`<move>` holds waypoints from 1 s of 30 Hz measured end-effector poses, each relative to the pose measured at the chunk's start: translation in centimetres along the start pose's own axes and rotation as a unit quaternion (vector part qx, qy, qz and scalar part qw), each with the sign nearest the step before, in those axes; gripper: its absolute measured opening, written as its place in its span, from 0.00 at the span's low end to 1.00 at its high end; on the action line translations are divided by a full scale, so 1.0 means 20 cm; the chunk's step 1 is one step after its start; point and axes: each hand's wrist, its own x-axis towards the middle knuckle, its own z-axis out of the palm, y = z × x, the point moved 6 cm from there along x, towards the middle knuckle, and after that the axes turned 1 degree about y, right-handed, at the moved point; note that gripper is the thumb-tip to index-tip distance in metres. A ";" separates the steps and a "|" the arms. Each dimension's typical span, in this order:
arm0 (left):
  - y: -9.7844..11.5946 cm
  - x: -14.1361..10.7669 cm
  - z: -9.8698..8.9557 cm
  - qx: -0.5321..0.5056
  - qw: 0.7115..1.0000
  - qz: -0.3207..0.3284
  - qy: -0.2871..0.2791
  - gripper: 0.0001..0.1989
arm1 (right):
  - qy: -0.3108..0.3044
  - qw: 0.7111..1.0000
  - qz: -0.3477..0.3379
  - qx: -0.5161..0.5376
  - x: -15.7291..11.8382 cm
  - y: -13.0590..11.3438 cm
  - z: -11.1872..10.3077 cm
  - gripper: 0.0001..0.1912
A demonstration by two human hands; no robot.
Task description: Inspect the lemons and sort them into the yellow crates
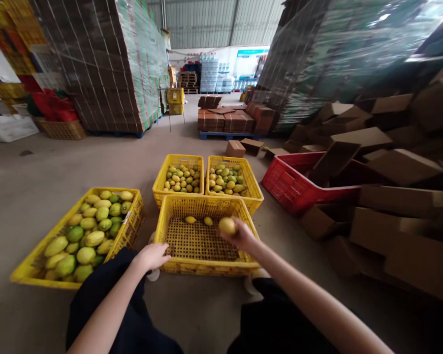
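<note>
A yellow plastic crate point(206, 268) stands on the floor between my legs. Two lemons, one lemon point(190, 220) and a greener lemon point(207, 221), lie on its perforated bottom. My right hand point(242, 235) is wrapped around another lemon point(228, 226) inside the crate's right side, above the bottom. My left hand point(153, 256) lies at the crate's near left corner, fingers stretched out over the rim and holding nothing. To the left, a long yellow crate point(33, 282) is full of yellow and green lemons point(86, 255).
Behind stand two more yellow crates, a left crate point(158, 191) and a right crate point(256, 194), both with lemons. A red crate point(295, 189) and piled cardboard boxes point(395, 226) fill the right. Wrapped pallet stacks point(96, 64) and flattened cartons point(225, 122) stand farther back.
</note>
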 end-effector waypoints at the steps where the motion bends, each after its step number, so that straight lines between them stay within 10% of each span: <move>1: 0.01 0.00 0.00 0.004 1.000 0.004 0.000 0.25 | 0.035 0.999 -0.036 0.009 0.05 -0.17 -0.04 0.13; 5: 0.01 0.00 0.00 0.003 1.000 0.001 0.004 0.24 | 0.122 0.987 -0.104 0.007 0.14 -0.49 -0.17 0.10; 10: 0.04 0.01 0.01 0.003 0.999 0.034 -0.003 0.22 | 0.098 0.991 -0.040 -0.083 0.16 -0.15 -0.29 0.05; 14: 0.19 0.10 -0.04 -0.006 0.977 0.168 -0.132 0.23 | 0.071 0.978 0.008 -0.197 0.23 0.07 -0.37 0.05; 19: 0.21 0.56 -0.17 0.091 0.987 0.120 -0.056 0.17 | 0.064 0.922 0.004 -0.382 0.49 0.09 -0.43 0.05; 30: 0.01 1.49 0.35 0.152 0.987 -0.010 -0.043 0.25 | 0.083 0.783 -0.015 -0.616 1.33 0.32 -0.41 0.20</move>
